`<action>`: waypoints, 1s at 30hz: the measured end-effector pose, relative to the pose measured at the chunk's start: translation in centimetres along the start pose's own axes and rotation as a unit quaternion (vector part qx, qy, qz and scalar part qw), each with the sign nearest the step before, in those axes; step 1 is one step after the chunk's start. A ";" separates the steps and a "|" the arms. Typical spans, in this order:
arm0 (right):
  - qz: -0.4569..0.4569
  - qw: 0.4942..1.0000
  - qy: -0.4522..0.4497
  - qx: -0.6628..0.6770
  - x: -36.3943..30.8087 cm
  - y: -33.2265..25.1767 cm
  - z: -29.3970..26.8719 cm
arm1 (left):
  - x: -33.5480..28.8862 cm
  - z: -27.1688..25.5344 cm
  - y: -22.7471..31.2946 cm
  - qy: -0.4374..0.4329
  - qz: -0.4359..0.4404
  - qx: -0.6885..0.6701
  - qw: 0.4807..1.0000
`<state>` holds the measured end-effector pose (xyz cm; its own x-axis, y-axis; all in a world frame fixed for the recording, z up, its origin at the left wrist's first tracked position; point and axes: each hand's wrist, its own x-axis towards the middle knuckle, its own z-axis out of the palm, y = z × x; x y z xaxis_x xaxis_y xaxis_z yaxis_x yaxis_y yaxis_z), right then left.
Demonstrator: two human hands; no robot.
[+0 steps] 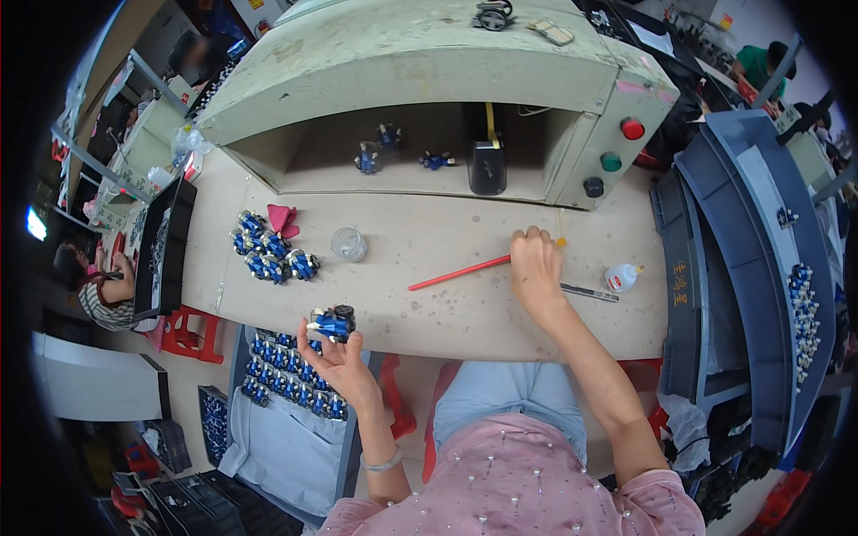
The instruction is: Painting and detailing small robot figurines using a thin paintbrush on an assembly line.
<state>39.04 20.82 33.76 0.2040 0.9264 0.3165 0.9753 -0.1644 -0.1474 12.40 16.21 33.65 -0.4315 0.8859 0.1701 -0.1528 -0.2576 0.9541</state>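
Note:
My left hand (344, 366) is raised in front of the table's near edge. Its fingers and thumb hold a small blue toy figure (334, 323) with dark and whitish parts. At the right of the table, my right hand (536, 268) is closed around a thin red stick (458, 272), whose long end points left; a yellow bit shows beyond the fingers. A dark slim pen-like tool (590, 293) and a small white bottle (621, 278) lie just right of that hand. Left of centre are a clear cup (349, 244), a cluster of similar blue figures (265, 243) and a pink cloth (283, 220).
A pale green cabinet (429, 76) with buttons spans the back; several figures and a black holder (487, 165) stand inside. Below left, a bin (344, 447) contains rows of figures on cloth. Grey-blue crates (746, 205) flank the right, a black tray (163, 250) the left. Co-workers sit farther off.

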 end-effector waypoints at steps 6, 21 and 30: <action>0.052 0.943 0.181 0.274 8.7 -0.6 -1.8 | -2.3 1.5 0.1 -0.048 -0.068 -0.057 0.995; 0.215 0.955 -0.020 0.205 16.3 -0.2 -2.2 | -3.6 2.3 0.7 -0.183 -0.099 -0.157 0.965; 0.238 0.930 0.033 0.280 15.6 -0.5 -2.1 | -4.1 2.1 0.7 -0.186 -0.095 -0.168 0.963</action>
<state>41.91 34.65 40.75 0.6232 0.7686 0.1444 0.5807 -0.3311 -0.7438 15.87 13.22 34.12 -0.0281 0.9901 0.1372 -0.5036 -0.1326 0.8537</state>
